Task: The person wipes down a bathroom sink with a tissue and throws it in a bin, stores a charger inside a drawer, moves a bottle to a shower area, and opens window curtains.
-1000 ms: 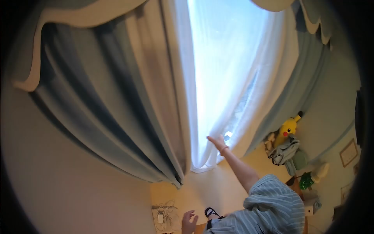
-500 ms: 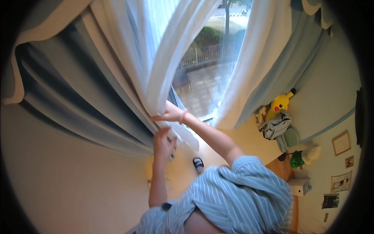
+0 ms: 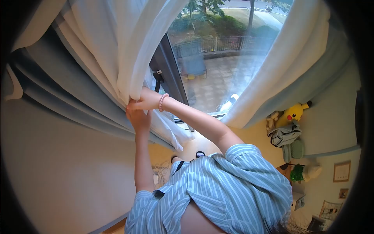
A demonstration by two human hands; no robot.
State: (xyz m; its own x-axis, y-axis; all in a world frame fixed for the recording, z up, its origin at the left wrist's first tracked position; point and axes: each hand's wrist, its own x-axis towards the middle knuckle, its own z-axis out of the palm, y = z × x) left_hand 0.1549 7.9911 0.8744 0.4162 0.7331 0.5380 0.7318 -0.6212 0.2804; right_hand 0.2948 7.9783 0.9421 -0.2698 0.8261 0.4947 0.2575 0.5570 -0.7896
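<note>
A white sheer curtain (image 3: 134, 58) hangs in gathered folds on the left side of the window. My right hand (image 3: 149, 100), with a pink bead bracelet (image 3: 163, 102) at the wrist, is closed around the bunched cloth. Just below and touching it, my left hand (image 3: 138, 118) also grips the gathered curtain; its fingertips are partly hidden. Loose white fabric hangs beneath both hands towards the floor. Behind the sheer, a blue-grey outer curtain (image 3: 74, 87) falls in long folds down the left wall.
The window's dark frame (image 3: 171, 68) and a handle (image 3: 158, 80) show beside the curtain. On the right hang another white curtain (image 3: 286, 58) and a blue-grey one. A yellow plush toy (image 3: 292, 116) and a grey bag (image 3: 286, 135) sit at right. Cables (image 3: 160, 171) lie on the floor.
My left hand, earlier apart and lower, has come up against my right hand and closed on the sheer curtain. The gathered cloth is further left in view, and more window shows.
</note>
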